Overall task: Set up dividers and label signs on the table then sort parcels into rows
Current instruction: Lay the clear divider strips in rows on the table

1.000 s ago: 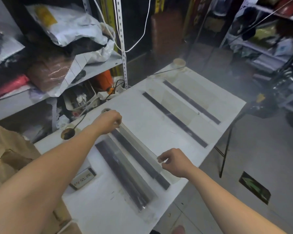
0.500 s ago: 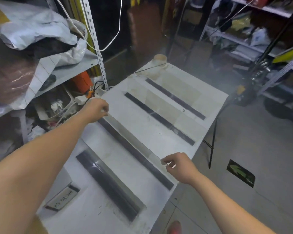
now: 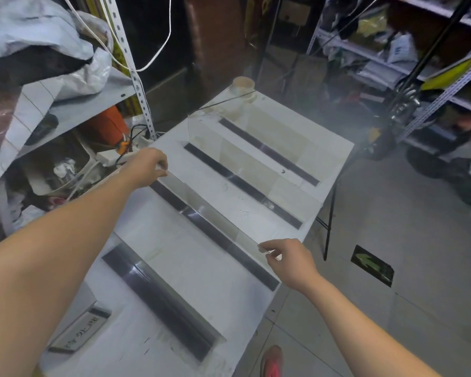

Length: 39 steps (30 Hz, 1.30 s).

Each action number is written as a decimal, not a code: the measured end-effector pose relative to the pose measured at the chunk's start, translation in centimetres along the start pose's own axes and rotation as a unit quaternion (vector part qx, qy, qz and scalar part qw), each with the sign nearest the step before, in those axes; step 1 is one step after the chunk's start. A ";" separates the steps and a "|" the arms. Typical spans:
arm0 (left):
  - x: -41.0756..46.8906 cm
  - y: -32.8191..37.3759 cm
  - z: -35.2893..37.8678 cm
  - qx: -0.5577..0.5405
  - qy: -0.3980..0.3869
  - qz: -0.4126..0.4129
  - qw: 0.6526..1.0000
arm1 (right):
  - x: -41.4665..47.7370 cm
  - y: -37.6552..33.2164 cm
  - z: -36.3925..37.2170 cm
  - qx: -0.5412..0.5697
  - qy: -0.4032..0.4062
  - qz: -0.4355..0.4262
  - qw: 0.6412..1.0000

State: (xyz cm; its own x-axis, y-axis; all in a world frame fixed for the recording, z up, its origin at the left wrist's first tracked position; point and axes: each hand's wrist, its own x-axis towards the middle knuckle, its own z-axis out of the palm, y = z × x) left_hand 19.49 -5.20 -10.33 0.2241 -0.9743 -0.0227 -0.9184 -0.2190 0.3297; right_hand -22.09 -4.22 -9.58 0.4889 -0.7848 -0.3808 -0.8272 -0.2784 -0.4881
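A person is setting a long clear acrylic divider panel (image 3: pixel 212 217), seated in a black base strip (image 3: pixel 245 263), crosswise over the middle of the white folding table (image 3: pixel 180 268). The left hand (image 3: pixel 147 170) is gripping the panel's top edge at the table's shelf side, with the fingers curled over it. The right hand (image 3: pixel 286 257) is pinching the opposite top corner at the table's open side between thumb and forefinger, its other fingers loosely curled. Holding both ends is probably giving control of the angle, so the strip is lining up parallel with its neighbours and the thin sheet is not bowing or tipping.

Toward the table's far end, a second clear divider (image 3: pixel 245 164) and a third clear divider (image 3: pixel 283 137) are standing upright on their own black strips, already marking out rows. Toward the table's near end, a fourth black-based divider (image 3: pixel 158 300) is waiting; whether its panel is upright I cannot tell. A grey-framed label sign (image 3: pixel 78 331) is lying flat at the table's near left corner, seemingly not yet placed. A roll of clear tape (image 3: pixel 243 84) is sitting on the table's far corner, out of the way. Grey plastic parcel bags (image 3: pixel 38 36) are lying heaped on the shelving left of the table, so sorting looks not yet begun.
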 end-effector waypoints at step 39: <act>-3.4 2.1 -2.6 0.052 0.069 -0.110 0.990 | 1.0 -1.8 -1.0 -0.046 -0.004 -0.052 0.998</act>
State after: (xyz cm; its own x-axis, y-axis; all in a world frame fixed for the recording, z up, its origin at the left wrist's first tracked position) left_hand 17.68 -2.19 -7.11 0.4585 -0.8874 0.0472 -0.8691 -0.4366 0.2325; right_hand -20.35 -5.01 -8.29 0.5753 -0.7450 -0.3376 -0.7933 -0.4077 -0.4522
